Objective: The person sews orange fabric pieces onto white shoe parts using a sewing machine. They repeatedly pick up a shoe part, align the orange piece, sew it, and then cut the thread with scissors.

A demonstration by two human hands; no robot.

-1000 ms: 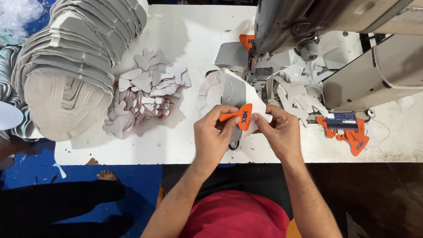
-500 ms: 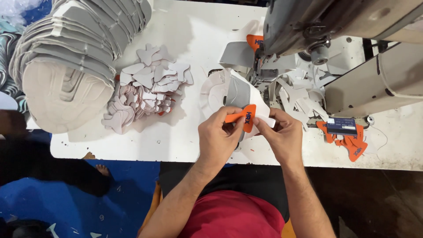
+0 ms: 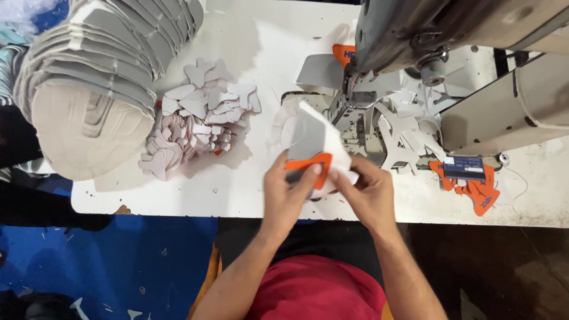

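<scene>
Head view shows left hand (image 3: 287,192) and right hand (image 3: 368,192) pinching an orange patch (image 3: 308,165) on a white panel (image 3: 315,137), unsewn, short of the sewing machine (image 3: 379,41).

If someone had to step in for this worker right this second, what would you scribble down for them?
Left hand: thumb and fingers pinch the orange piece against the grey-white panel.
Right hand: fingertips grip the panel's right edge, beside the orange piece.
Both are held up over the white table, just in front of the sewing machine.
Done: orange piece laid on the panel; whether any of it is stitched cannot be told.
Left: the panel is not under the needle. A heap of pale cut shapes lies to the left; a tall stack of grey panels lies further left.
</scene>
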